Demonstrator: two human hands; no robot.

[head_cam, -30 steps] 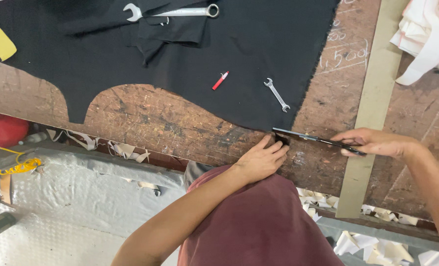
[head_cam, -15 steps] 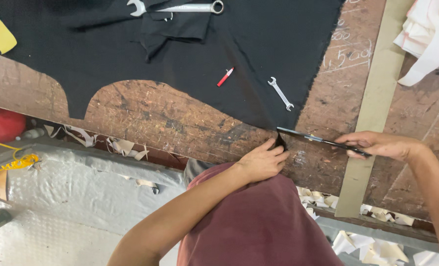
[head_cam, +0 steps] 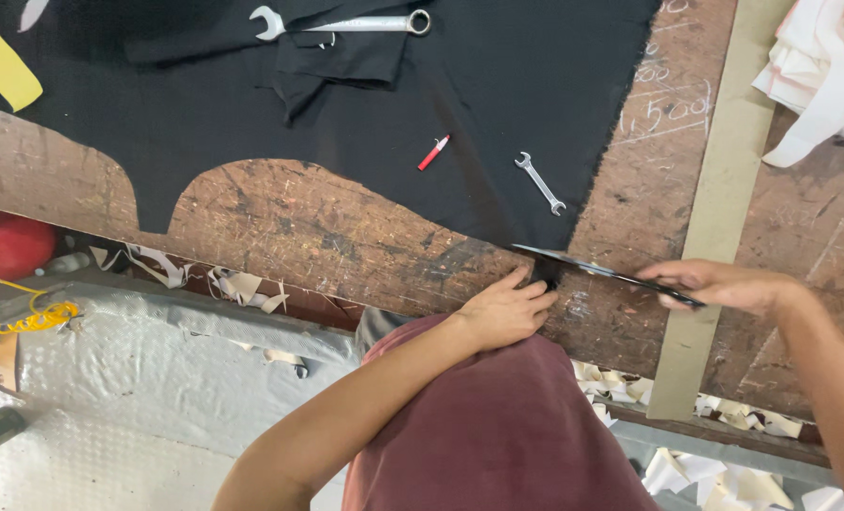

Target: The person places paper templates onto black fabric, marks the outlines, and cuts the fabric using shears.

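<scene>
Since the earlier frame, little has shifted: both hands keep their places at the lower corner of the large black cloth (head_cam: 497, 104) spread on the worn wooden table (head_cam: 318, 227). Fingers of the left hand (head_cam: 507, 308) are curled, pinching the cloth's corner at the table edge, while the right hand (head_cam: 725, 284) is closed around the handle of the long dark scissors (head_cam: 602, 273), whose blades point at that corner. A small silver spanner (head_cam: 540, 183) and a red marker (head_cam: 433, 152) lie on the cloth nearby.
</scene>
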